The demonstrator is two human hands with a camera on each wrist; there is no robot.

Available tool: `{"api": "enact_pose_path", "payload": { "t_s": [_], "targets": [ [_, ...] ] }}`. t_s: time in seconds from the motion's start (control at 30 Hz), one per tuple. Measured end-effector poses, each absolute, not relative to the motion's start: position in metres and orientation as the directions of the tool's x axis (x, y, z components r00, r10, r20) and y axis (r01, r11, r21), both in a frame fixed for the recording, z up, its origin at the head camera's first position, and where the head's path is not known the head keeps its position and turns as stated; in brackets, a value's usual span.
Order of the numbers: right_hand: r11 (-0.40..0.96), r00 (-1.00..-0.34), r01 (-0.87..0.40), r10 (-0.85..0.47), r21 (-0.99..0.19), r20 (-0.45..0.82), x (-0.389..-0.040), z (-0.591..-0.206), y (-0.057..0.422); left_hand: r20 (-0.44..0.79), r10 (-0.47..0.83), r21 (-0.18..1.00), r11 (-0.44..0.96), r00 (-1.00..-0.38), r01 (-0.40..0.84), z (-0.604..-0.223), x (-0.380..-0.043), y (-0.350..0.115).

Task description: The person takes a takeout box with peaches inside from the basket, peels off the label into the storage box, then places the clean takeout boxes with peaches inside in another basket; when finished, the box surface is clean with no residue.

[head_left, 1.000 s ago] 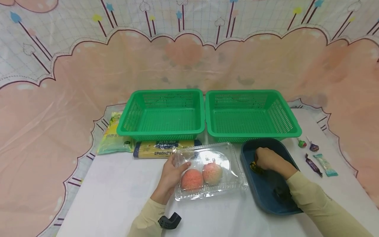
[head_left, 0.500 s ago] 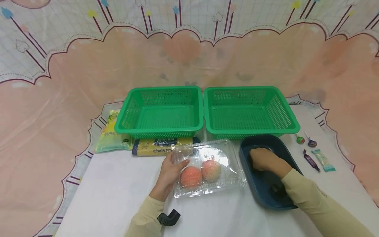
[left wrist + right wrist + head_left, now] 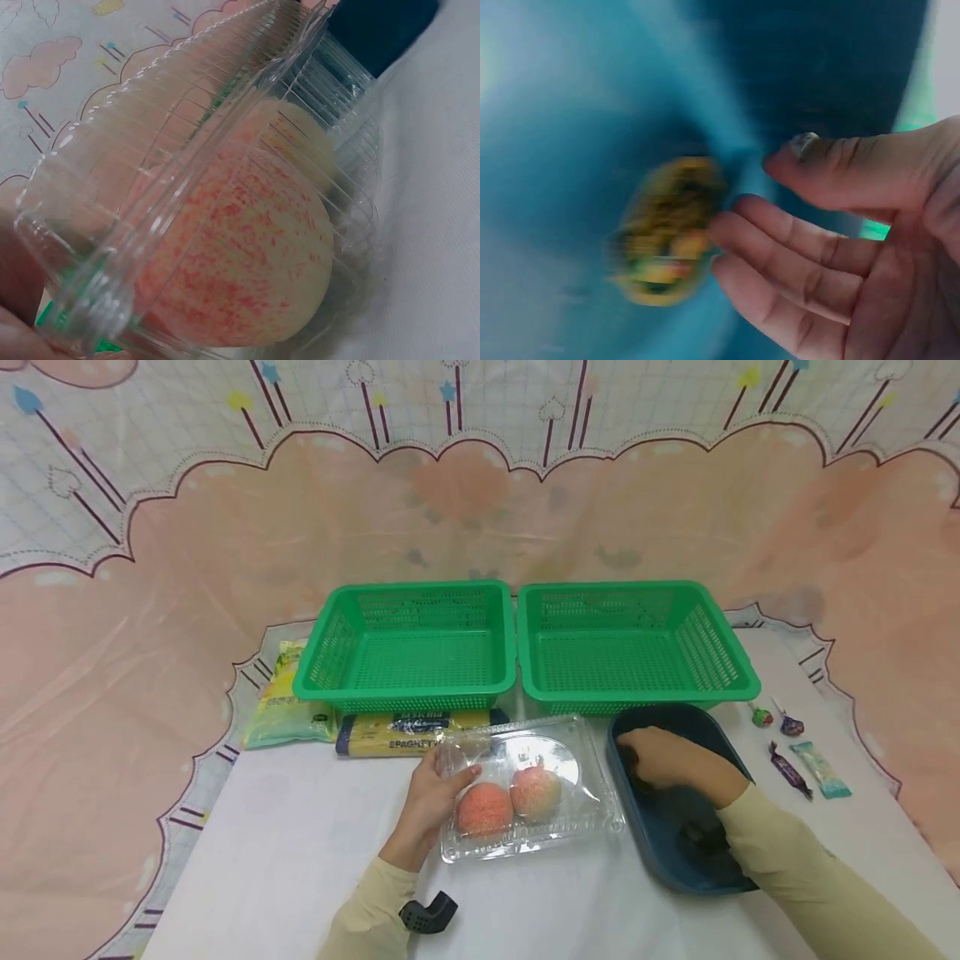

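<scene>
In the head view my left hand (image 3: 435, 810) grips the left edge of a clear plastic clamshell box (image 3: 588, 814), thumb over the lid. Inside lie two peaches, one redder (image 3: 485, 810) and one paler (image 3: 536, 792); the left wrist view has a speckled peach (image 3: 247, 247) close up through the plastic. My right hand (image 3: 678, 764) reaches down into a dark blue tray (image 3: 671, 868). The right wrist view finds its thumb and fingers apart, fingertips right at a blurred yellow-and-black wrapped piece (image 3: 667, 232) against the tray's blue surface.
Two green baskets (image 3: 405, 700) (image 3: 645, 697) stand side by side at the back. A spaghetti packet (image 3: 412, 735) and a yellow-green bag (image 3: 288, 706) lie by the left one. Right of the tray are two lollipops (image 3: 762, 717) (image 3: 791, 725) and two wrapped sweets (image 3: 791, 771) (image 3: 822, 770).
My right hand has shifted left inside the tray, and the yellow-and-black wrapped piece has gone out of sight behind it in the head view. The left hand holds the box where it was.
</scene>
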State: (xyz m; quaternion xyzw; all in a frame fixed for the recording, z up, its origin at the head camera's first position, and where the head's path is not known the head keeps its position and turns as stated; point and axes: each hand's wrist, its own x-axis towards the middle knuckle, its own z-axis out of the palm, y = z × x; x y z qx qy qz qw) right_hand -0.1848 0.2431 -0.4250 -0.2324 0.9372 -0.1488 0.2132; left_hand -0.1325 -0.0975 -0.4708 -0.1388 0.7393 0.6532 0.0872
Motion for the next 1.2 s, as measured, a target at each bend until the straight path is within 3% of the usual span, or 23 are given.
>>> {"api": "enact_pose_path", "payload": {
  "t_s": [0.2,0.37,0.5,0.97,1.2],
  "targets": [
    [0.794,-0.857,-0.34,-0.482,-0.504,-0.183,-0.188,-0.367,0.245,-0.291,-0.089,0.948,0.11,-0.953,-0.3,-0.469,-0.134,-0.097],
    [0.782,-0.934,-0.283,-0.356,-0.556,-0.026,-0.197,-0.329,0.253,-0.285,-0.094,0.947,0.126,-0.954,-0.296,-0.466,-0.136,-0.097],
    [0.762,-0.971,-0.193,-0.24,-0.619,0.008,-0.207,-0.316,0.267,-0.297,-0.098,0.942,0.131,-0.95,-0.308,-0.466,-0.135,-0.096],
    [0.722,-1.0,0.011,0.007,-0.691,-0.008,-0.235,-0.348,0.318,-0.308,-0.097,0.939,0.127,-0.947,-0.318,-0.469,-0.131,-0.094],
    [0.719,-0.984,0.176,0.138,-0.672,-0.11,-0.242,-0.368,0.342,-0.308,-0.104,0.937,0.142,-0.946,-0.32,-0.47,-0.128,-0.092]
  ]
}}
